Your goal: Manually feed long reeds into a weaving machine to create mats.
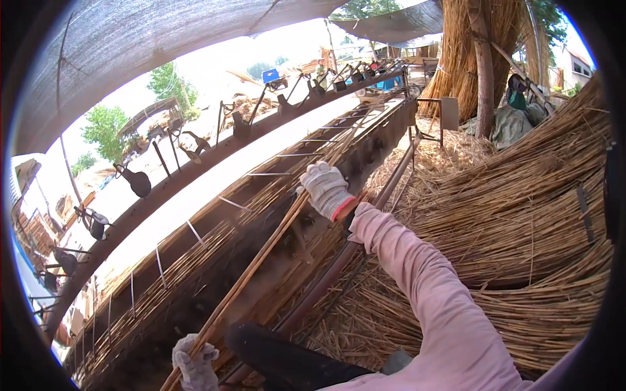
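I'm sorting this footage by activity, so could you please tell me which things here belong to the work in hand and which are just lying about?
In hand:
- left hand and right hand, gloved, gripping the long reed stalks
- reed mat on the long loom frame

Lying about:
- loose reed piles
- upright reed bundle
- shade cloth

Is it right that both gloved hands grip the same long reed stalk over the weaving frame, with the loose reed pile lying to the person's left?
Not quite. The head view shows the right hand and left hand on the reed stalk over the weaving frame, but the loose reed pile lies to the person's right.
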Demonstrator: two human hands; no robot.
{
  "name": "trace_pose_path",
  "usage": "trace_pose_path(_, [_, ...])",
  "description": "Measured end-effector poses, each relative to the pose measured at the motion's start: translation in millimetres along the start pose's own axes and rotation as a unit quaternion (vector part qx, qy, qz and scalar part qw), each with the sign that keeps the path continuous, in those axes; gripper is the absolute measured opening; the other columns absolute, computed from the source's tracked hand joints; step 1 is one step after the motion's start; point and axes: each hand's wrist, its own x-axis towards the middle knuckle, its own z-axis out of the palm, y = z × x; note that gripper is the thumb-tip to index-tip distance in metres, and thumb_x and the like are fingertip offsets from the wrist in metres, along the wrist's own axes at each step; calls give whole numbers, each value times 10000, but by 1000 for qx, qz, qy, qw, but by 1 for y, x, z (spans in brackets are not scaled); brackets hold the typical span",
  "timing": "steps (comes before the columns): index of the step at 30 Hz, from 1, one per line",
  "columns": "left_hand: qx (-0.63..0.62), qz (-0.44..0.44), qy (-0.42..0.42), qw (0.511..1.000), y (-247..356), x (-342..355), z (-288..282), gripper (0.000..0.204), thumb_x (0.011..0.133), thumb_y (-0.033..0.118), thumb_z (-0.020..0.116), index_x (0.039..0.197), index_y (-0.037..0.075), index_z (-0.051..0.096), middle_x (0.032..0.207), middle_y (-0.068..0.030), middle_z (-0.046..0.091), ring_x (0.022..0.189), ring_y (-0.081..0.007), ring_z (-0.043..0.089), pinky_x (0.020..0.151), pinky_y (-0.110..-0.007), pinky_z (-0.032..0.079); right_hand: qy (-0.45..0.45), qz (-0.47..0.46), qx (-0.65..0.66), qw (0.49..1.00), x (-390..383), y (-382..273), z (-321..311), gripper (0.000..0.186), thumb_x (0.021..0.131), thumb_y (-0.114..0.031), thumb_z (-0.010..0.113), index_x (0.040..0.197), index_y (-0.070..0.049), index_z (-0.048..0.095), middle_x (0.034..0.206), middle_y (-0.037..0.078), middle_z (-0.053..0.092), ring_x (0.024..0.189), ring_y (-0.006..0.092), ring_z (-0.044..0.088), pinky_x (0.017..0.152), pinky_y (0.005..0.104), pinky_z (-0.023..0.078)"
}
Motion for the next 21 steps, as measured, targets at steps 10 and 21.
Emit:
trace_pose_path(10, [-38,-15,27,999,-12,3,-8,363,1046,310,567,1300,50,583,1368,-138,602,1234,-305,593,1048,-502,489,-60,-168,70,982,-20,-78,-37,192,889,-331,648,921,-154,717,918,42,715,923,248,669,710,425,546])
trace_pose_path(21, [443,22,-4,896,-6,10,-19,250,998,276,649,1140,72,619,1287,-122,609,1194,-287,582,1006,-475,505,82,-199,-33,976,-33,-40,-105,318,909,-433,650,783,-141,638,737,32,622,775,232,630,578,393,490])
